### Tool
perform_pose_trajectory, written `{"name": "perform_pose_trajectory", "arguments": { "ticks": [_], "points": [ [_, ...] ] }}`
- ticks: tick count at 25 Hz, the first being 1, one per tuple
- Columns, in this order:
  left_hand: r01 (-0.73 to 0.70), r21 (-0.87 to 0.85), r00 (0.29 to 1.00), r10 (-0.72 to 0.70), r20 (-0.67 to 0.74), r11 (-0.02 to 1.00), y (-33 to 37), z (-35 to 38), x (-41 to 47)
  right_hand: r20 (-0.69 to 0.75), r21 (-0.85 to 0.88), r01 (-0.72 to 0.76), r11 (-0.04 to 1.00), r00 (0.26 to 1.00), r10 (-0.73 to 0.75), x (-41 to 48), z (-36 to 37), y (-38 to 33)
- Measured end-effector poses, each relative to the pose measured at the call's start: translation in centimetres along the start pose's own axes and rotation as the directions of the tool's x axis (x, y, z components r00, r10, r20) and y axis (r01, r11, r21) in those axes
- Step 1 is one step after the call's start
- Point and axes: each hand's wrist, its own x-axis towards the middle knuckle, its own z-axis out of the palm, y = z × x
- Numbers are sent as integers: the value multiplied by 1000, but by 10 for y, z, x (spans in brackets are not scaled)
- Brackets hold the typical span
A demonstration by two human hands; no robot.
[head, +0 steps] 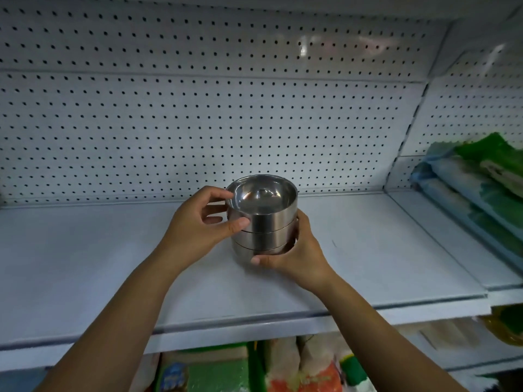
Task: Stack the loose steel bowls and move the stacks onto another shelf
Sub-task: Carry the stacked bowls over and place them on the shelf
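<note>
- stack of steel bowls [261,222] (three nested, upright) on white shelf [368,250], near middle
- left hand [198,224] clasps top bowl's side
- right hand [294,250] wraps stack's base

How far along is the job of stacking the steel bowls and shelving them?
Done: at least three steel bowls sit nested in one stack. In hand: the left hand and right hand grip its sides at the white shelf; whether it rests there is unclear. Left: letting go. No loose bowls show in this view.
</note>
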Motion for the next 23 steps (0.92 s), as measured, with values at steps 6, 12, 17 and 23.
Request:
{"name": "perform_pose_trajectory", "arguments": {
  "ticks": [6,12,17,23],
  "points": [
    [-37,48,999,38,-23,998,-3,25,6,46,71,-13,997,999,10,10,-19,27],
    [-83,41,987,88,-131,996,-17,51,-6,52,85,1,996,999,-5,10,-25,37],
    [-104,67,990,110,-84,992,-15,45,-4,54,89,-10,996,999,5,9,-26,39],
    [-105,103,994,107,-11,989,-14,30,1,53,43,-41,998,998,39,10,-21,34]
  ]
}}
